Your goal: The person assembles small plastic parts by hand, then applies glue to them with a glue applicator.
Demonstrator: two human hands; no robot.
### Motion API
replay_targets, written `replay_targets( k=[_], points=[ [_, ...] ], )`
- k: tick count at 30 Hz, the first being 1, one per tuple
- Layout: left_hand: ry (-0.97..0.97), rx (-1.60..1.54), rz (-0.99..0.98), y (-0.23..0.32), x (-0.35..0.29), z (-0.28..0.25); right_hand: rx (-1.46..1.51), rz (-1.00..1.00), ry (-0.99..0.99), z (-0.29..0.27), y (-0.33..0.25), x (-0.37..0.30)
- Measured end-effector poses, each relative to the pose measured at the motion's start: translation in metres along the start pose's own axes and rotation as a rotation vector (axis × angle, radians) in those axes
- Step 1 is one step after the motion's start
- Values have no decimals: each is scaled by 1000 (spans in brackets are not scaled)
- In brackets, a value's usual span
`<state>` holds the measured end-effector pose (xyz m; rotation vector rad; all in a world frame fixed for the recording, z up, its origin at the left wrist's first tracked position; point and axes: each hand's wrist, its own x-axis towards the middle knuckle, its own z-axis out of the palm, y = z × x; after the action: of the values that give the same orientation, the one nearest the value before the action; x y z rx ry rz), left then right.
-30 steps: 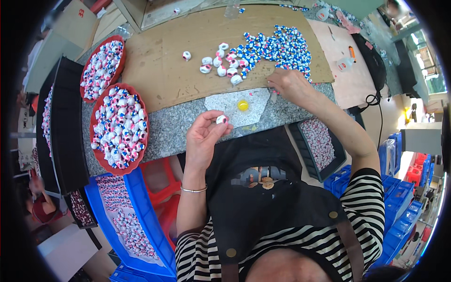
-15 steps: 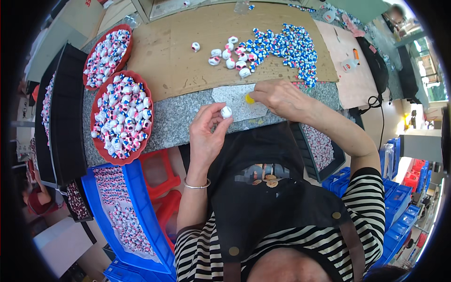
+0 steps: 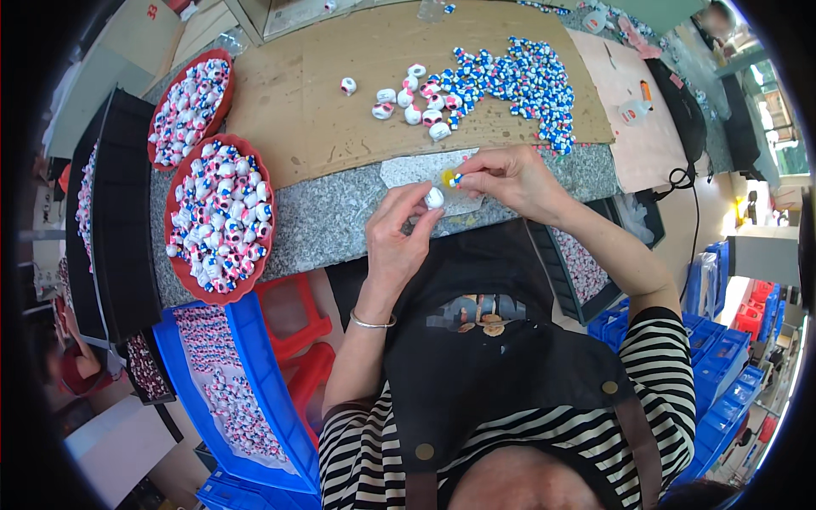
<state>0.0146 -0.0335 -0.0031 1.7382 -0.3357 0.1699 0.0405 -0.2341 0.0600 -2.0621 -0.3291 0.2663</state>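
My left hand [image 3: 393, 236] pinches a small white rounded toy head [image 3: 434, 199] between thumb and fingers, above the front edge of the grey stone worktop [image 3: 314, 217]. Close by on the right, the fingertips of my right hand [image 3: 520, 183] grip a tiny blue-and-white toy piece [image 3: 456, 180]. That piece is right beside a yellow spot [image 3: 447, 176] on a pale speckled sheet [image 3: 404, 172]; whether it touches the spot I cannot tell. The two held parts are apart.
Brown cardboard [image 3: 280, 102] bears several white-and-pink heads [image 3: 412, 113] and a heap of small blue pieces [image 3: 535, 89]. Two red bowls [image 3: 189, 276] of finished-looking figures stand left. Blue tray [image 3: 183, 374] sits lower left, dark tray [image 3: 557, 276] right. A bottle [image 3: 633, 112] lies far right.
My left hand has moved right with the white head, closer to my right hand. My right hand has turned, and the blue-and-white piece now shows at its fingertips beside the yellow spot.
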Motion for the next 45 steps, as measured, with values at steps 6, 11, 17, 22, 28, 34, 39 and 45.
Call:
replay_targets(
  k=[6, 11, 17, 22, 28, 34, 39, 45],
  points=[
    [-223, -355, -131, 10, 6, 0, 459, 114, -84, 1, 0, -11],
    [-384, -491, -317, 28, 12, -15, 33, -298, 15, 10, -15, -17],
    [-346, -312, -298, 38, 11, -38, 295, -205, -162, 15, -8, -1],
    [236, 435, 26, 40, 33, -139, -405, -296, 350, -37, 47, 40],
    [328, 855, 335, 46, 62, -126, -690, -357, 231, -38, 53, 66],
    [153, 565, 176, -3, 125, -57, -816, -432, 253, -37, 58, 71],
    [-11, 722, 169, -51, 169, -53, -663, -313, 231, -53, 51, 34],
    [180, 264, 14, -32, 149, -39, -776, -201, 182, -60, 58, 24]
  ],
)
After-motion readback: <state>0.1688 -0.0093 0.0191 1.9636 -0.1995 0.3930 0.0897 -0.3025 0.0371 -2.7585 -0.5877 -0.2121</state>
